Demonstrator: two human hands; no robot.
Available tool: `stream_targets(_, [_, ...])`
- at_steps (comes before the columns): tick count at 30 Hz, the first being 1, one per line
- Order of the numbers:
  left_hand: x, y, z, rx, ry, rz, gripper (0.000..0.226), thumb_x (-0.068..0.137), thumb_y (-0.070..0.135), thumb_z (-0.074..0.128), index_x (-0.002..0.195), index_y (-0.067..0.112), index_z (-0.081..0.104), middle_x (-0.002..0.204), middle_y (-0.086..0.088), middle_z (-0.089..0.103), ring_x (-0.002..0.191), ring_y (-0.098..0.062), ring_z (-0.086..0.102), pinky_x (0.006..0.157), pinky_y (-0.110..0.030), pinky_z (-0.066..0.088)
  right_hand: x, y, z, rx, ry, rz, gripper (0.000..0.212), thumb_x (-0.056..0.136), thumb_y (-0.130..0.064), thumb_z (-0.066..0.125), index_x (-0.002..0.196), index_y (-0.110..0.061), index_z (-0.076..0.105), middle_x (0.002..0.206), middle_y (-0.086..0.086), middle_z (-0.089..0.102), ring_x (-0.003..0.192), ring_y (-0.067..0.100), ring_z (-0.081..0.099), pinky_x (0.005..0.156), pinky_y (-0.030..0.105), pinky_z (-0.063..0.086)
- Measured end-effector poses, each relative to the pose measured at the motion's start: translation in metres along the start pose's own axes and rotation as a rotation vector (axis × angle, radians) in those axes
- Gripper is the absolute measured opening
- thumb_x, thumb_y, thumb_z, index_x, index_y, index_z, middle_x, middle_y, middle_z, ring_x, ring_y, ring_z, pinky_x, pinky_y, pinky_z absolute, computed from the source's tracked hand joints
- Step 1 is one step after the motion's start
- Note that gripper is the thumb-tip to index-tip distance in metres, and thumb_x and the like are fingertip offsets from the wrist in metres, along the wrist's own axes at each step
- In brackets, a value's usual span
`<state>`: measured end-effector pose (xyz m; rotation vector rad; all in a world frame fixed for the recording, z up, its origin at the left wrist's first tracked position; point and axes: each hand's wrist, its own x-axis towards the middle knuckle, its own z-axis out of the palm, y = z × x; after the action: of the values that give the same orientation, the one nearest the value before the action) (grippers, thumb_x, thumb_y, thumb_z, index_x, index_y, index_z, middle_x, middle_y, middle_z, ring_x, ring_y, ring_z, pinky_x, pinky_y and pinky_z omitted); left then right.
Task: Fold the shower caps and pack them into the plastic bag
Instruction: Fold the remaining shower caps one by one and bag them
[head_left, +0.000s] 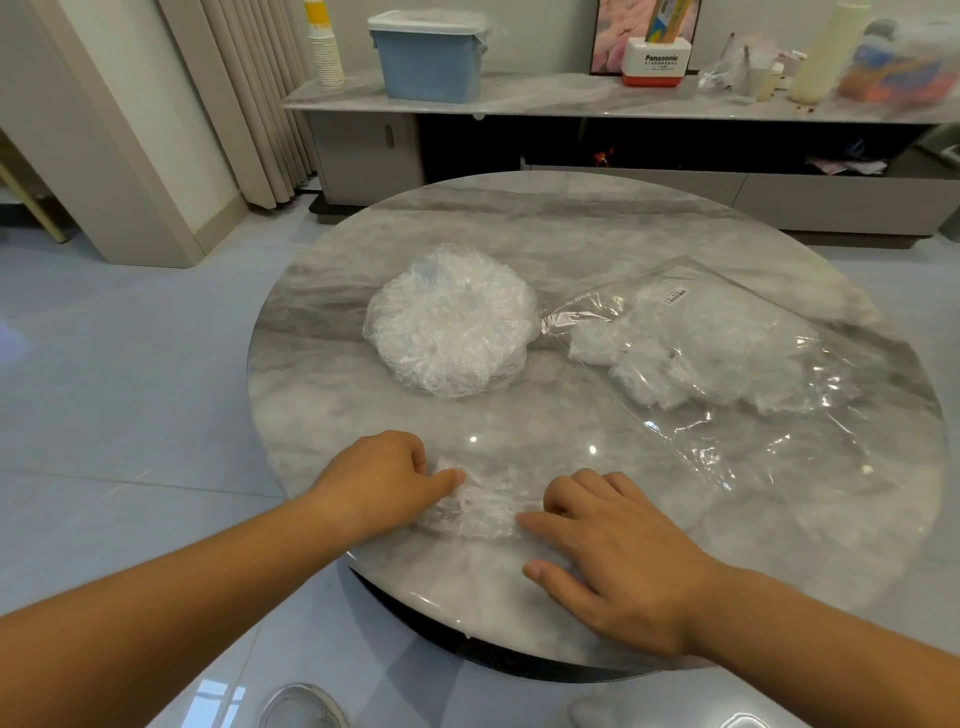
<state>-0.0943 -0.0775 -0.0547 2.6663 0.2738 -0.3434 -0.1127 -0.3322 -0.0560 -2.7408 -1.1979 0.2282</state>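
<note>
scene: round marble table (519, 234), seen from the head camera, both bare forearms reaching in from the bottom edge.
cap in work: one clear shower cap (480, 506), crumpled into a small narrow bundle, lies flat on the near part of the table, between the two hands.
left hand (384, 478): at the bundle's left end, fingers curled at its far edge, thumb laid across the top, so it pinches that end.
right hand (618, 545): at the bundle's right end, fingers bent, tips pressing down on the plastic, index tip touching its near right corner. thumb spread off to the side, resting on the bare table, not on the cap.
cap stack (452, 322): round pile of unfolded clear caps near the table's middle, well apart from the hands, just left of the bag's mouth end.
plastic bag (769, 441): large clear bag lying flat on the right side of the table, running from mid-table to the near right rim. a small printed label sits near its far edge.
bag contents: a white crumpled mass of packed caps (701, 358) fills the far half. count cannot be told. the near half looks flat.
background: long marble-topped console (519, 98) behind the table, with a blue lidded box (431, 60), a stack of paper cups (327, 57) and a white and red panasonic box (657, 62) on it.
floor: grey tiles, a shoe (304, 706) at the bottom edge.
</note>
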Motion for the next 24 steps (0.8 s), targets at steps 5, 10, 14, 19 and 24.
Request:
stream_targets(5, [-0.005, 0.001, -0.001, -0.021, -0.003, 0.002, 0.05, 0.082, 0.067, 0.065, 0.084, 0.017, 0.06, 0.079, 0.004, 0.065, 0.076, -0.012, 0.061, 0.065, -0.028, 0.047, 0.009, -0.004, -0.008, 0.068, 0.105, 0.009, 0.05, 0.097, -0.058, 0.035, 0.133, -0.028, 0.055, 0.11, -0.009, 0.05, 0.1, 0.014, 0.048, 0.091, 0.032, 0.042])
stream_targets(10, [-0.008, 0.002, -0.01, 0.014, -0.011, -0.014, 0.055, 0.081, 0.073, 0.06, 0.088, 0.019, 0.06, 0.084, 0.002, 0.067, 0.08, -0.014, 0.063, 0.075, -0.033, 0.052, 0.012, -0.006, -0.014, 0.095, 0.134, -0.072, 0.04, 0.1, -0.05, 0.042, 0.125, -0.025, 0.062, 0.125, -0.009, 0.054, 0.11, 0.009, 0.048, 0.094, 0.026, 0.037])
stream_targets(14, [-0.013, 0.001, -0.014, 0.124, -0.042, -0.023, 0.059, 0.082, 0.077, 0.055, 0.085, 0.019, 0.059, 0.082, 0.003, 0.064, 0.076, -0.013, 0.06, 0.069, -0.03, 0.05, 0.011, -0.009, -0.008, 0.089, -0.032, -0.144, 0.05, 0.102, -0.058, 0.029, 0.135, -0.031, 0.055, 0.151, -0.015, 0.035, 0.13, 0.006, 0.032, 0.107, 0.024, 0.022])
stream_targets(19, [-0.013, 0.004, -0.007, 0.039, -0.067, -0.032, 0.06, 0.081, 0.072, 0.062, 0.078, 0.012, 0.057, 0.077, 0.0, 0.068, 0.068, -0.015, 0.062, 0.065, -0.033, 0.051, 0.009, -0.011, 0.0, 0.087, -0.086, -0.145, 0.054, 0.102, -0.059, 0.025, 0.143, -0.032, 0.047, 0.153, -0.016, 0.031, 0.132, 0.006, 0.03, 0.108, 0.023, 0.022])
stream_targets(24, [-0.006, 0.002, -0.007, -0.508, -0.208, -0.168, 0.049, 0.077, 0.055, 0.08, 0.081, 0.01, 0.063, 0.063, -0.008, 0.065, 0.058, -0.021, 0.064, 0.059, -0.031, 0.059, 0.006, -0.008, -0.001, 0.08, -0.072, -0.129, 0.051, 0.103, -0.058, 0.024, 0.143, -0.033, 0.044, 0.15, -0.02, 0.035, 0.131, 0.004, 0.031, 0.107, 0.024, 0.025])
